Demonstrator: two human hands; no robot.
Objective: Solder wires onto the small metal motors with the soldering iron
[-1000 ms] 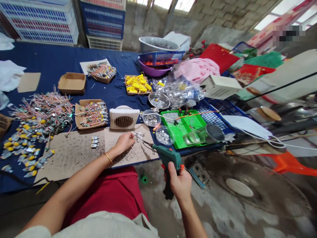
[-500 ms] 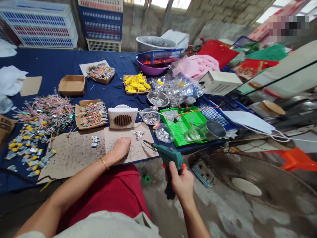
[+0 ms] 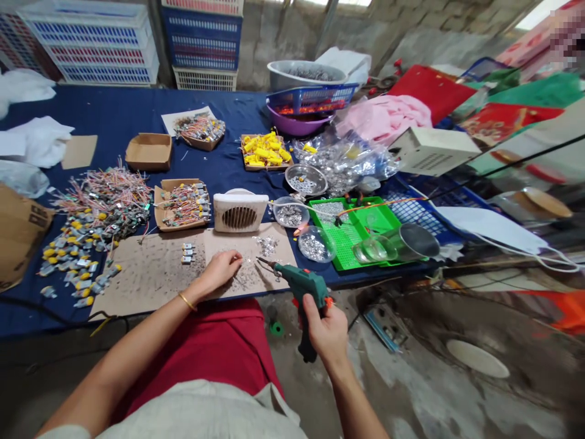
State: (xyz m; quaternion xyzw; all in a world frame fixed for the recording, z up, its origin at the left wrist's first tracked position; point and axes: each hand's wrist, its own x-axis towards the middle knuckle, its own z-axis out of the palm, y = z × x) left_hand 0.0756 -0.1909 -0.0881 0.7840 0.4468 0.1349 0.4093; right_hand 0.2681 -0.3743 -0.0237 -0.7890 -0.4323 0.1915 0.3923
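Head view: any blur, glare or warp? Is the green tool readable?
Head view, right edge: smeared and stretched, the orange item soft; head view, top right: window blown out, a pixelated patch near the corner; head view, middle: glints on the clear plastic bags, green tool readable in the right hand.

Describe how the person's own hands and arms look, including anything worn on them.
The left hand is ungloved, with a thin, gold-coloured bracelet around its wrist. Higher on that arm, the end of a pale sleeve shows at the bottom edge of the picture. The right hand is also ungloved, with no bracelet visible; no sleeve shows on that arm.
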